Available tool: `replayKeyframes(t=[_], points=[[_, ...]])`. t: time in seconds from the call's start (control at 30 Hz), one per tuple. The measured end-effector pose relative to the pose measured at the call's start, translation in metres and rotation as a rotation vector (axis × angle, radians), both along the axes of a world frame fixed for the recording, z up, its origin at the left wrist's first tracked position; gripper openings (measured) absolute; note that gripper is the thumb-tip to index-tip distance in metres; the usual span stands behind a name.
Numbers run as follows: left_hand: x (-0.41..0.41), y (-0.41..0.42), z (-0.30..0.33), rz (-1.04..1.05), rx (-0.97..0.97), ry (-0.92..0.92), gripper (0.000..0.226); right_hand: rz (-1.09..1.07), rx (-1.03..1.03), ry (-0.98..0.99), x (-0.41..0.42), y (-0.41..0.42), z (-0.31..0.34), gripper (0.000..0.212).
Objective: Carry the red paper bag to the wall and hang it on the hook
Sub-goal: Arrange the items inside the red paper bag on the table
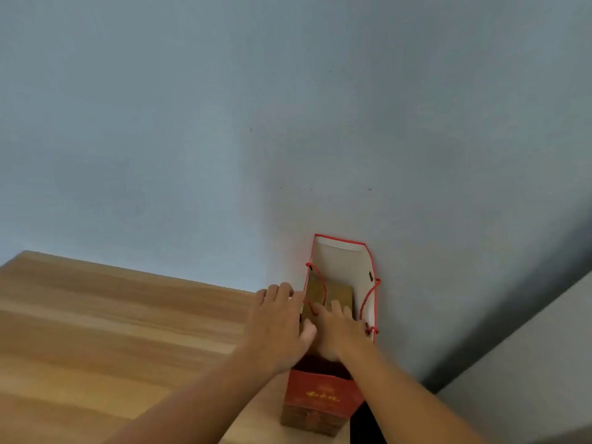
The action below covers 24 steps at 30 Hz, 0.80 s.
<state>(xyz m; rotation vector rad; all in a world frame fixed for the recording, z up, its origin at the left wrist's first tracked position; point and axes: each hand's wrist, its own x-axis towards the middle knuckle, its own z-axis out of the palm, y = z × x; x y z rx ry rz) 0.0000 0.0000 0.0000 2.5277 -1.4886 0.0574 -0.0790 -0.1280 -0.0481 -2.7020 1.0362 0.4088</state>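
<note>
wooden table [112,331] against pale wall [288,107]

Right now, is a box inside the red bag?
Yes, a brown box sits inside the open red paper bag, under both hands.

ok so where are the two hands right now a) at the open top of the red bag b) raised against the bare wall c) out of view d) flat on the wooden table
a: the left hand and right hand both rest at the open mouth of the red paper bag, above the brown box inside it.
</note>
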Motion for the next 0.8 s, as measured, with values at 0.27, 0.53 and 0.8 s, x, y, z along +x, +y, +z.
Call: replayKeyframes(t=[0.27, 0.53, 0.8], points=[[0.003, -0.005, -0.014, -0.028, -0.026, -0.015, 0.054, 0.038, -0.242, 0.082, 0.006, 0.003, -0.001, 0.058], [0.004, 0.000, -0.018, -0.036, -0.051, -0.020, 0.053, -0.112, 0.042, 0.119, 0.009, 0.003, -0.013, 0.063], [0.009, -0.001, -0.013, -0.044, -0.054, -0.025, 0.055, -0.032, -0.033, -0.004, 0.012, -0.003, 0.075, 0.022]])
